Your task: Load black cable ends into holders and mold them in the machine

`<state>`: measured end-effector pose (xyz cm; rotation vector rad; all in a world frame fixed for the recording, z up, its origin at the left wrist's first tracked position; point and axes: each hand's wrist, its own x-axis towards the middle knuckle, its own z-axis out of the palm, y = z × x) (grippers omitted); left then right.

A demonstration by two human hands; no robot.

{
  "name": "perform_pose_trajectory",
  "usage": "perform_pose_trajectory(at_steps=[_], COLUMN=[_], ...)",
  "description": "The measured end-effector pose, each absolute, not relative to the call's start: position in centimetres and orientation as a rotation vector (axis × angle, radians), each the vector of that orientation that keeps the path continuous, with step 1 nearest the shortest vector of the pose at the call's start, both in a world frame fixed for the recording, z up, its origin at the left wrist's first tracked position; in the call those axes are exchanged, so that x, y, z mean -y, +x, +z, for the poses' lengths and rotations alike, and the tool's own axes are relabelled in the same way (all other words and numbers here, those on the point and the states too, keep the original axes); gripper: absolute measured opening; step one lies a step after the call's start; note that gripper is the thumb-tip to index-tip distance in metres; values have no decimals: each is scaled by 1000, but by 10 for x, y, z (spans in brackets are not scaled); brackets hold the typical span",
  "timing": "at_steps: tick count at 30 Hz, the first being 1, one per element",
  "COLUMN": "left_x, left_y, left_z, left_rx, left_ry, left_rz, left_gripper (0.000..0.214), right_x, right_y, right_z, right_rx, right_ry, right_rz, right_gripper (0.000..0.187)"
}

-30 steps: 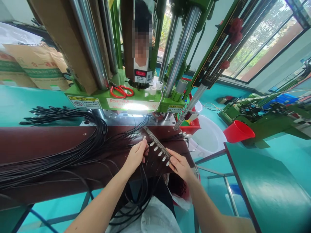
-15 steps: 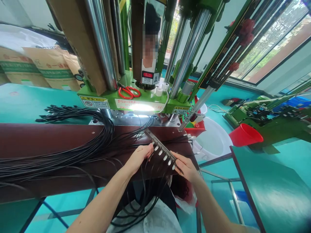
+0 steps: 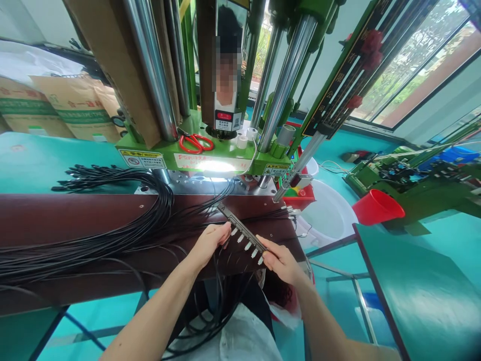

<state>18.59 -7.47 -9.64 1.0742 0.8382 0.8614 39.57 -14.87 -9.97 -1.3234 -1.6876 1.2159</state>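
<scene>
A narrow dark metal bar (image 3: pixel 242 228) is held slantwise over the brown bench, its far end up and to the left. Several silvery cable connectors (image 3: pixel 247 246) stick out in a row along its near side. My left hand (image 3: pixel 210 243) is closed at that edge, thumb and fingers pinched beside the connectors; its fingertips are partly hidden. My right hand (image 3: pixel 283 260) grips the bar's lower right end, thumb over the last connectors. Black cables (image 3: pixel 218 301) hang below the bar and loop across my lap.
A green press (image 3: pixel 146 159) with red-handled scissors (image 3: pixel 196 144) on its ledge stands behind the bench (image 3: pixel 112 206). A thick bundle of black cables (image 3: pixel 124 228) covers the bench's left. To the right are a white tub (image 3: pixel 334 220), a red bucket (image 3: pixel 379 206) and a green table (image 3: pixel 417 281).
Bar and both hands have shifted slightly left in view, along with the whole scene. My right thumb has moved onto the connector at the bar's near end.
</scene>
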Motion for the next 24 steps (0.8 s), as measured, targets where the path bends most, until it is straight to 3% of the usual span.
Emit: perform_pose_trajectory(at_steps=[6,12,20,24], left_x=[79,94,76,57], left_y=[171,145,152,150], left_z=[-96,-112,-106,-102], left_rx=[-1011,-1146,-1472,-1583], left_ry=[1324,2343,2763,2782], left_rz=[841,374,243,217], left_gripper=[45,12,31,30], right_x=[153,155,152,143], right_y=[397,399,395,388], right_z=[-113,-119,-120,-112], right_rx=[1358,1230,1228,1151], right_ry=[-1248,-1228,-1175,-1294], right_rz=[1317,1300,1306,1315], right_gripper=[49,52,48,47])
